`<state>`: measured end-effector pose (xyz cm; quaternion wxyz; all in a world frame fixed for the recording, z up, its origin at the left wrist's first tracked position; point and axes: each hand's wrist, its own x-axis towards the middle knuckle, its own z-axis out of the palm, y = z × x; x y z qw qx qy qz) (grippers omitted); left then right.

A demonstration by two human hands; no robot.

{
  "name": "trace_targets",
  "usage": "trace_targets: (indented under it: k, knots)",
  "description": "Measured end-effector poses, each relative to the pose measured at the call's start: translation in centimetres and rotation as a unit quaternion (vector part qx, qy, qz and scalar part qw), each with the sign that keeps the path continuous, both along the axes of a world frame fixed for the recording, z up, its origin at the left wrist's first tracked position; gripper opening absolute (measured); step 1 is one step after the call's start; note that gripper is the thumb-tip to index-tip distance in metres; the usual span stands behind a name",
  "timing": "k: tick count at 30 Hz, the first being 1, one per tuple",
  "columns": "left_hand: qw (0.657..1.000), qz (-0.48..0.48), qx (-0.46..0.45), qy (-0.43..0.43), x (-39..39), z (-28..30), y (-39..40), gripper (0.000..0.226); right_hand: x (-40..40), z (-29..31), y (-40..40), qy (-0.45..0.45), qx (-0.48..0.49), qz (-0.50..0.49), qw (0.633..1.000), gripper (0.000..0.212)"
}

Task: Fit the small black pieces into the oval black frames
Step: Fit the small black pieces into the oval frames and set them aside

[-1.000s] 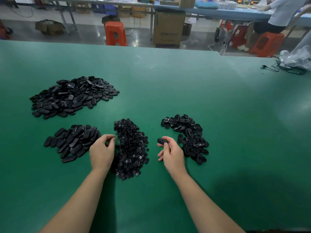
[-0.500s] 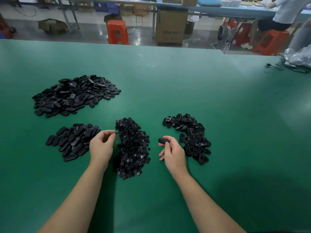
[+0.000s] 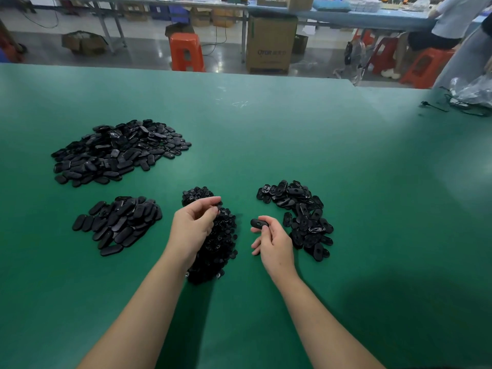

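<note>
Black parts on a green table

The table [image 3: 346, 209] is plain deep green, unpatterned, with a few pale scuffs near its far edge. All four heaps are glossy black: the big oval heap [image 3: 117, 151], the smaller oval heap [image 3: 117, 225], the small pieces [image 3: 218, 243] and the oval frames [image 3: 303, 214]. Beyond stand orange-red stools [image 3: 186, 51], a brown cardboard box [image 3: 270, 46] and a light blue bench [image 3: 372, 17].

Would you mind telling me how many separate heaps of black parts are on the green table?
4: a large heap far left, a smaller one near left, one in the middle, one on the right.
</note>
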<state>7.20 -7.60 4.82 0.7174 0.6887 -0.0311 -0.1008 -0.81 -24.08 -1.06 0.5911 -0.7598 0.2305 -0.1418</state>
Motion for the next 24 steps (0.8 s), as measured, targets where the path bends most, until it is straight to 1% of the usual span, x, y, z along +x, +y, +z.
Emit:
trace_targets:
  k: [6, 10, 13, 16, 19, 21, 24]
  knots:
    - [0.999, -0.011, 0.047, -0.023, -0.2, 0.3, -0.2, 0.022, 0.0, 0.1, 0.1, -0.003, 0.007, -0.002, 1.000, 0.026]
    - [0.999, -0.011, 0.045, -0.026, -0.4, 0.6, -0.4, 0.012, 0.0, 0.2, 0.1, -0.007, 0.008, -0.002, 1.000, 0.026]
    - [1.000, -0.023, 0.013, 0.008, -0.3, 0.4, -0.7, 0.004, 0.0, 0.2, 0.1, -0.006, 0.009, -0.003, 1.000, 0.026]
    - [0.997, -0.023, -0.025, 0.067, -0.2, 0.1, -1.3, 0.005, 0.1, 0.2, 0.1, -0.010, 0.009, -0.004, 1.000, 0.025]
    - [0.994, -0.024, -0.024, 0.103, -0.2, -0.3, -1.9, 0.004, 0.1, 0.2, 0.1, -0.015, 0.010, -0.008, 1.000, 0.024]
    - [0.995, -0.029, -0.001, 0.100, -0.2, -0.7, -2.3, 0.003, 0.2, 0.3, 0.3, -0.016, 0.018, -0.010, 1.000, 0.025]
    - [0.995, -0.031, 0.072, 0.066, -0.4, -1.3, -2.9, 0.006, 0.2, 0.5, 0.3, -0.015, 0.026, -0.009, 1.000, 0.027]
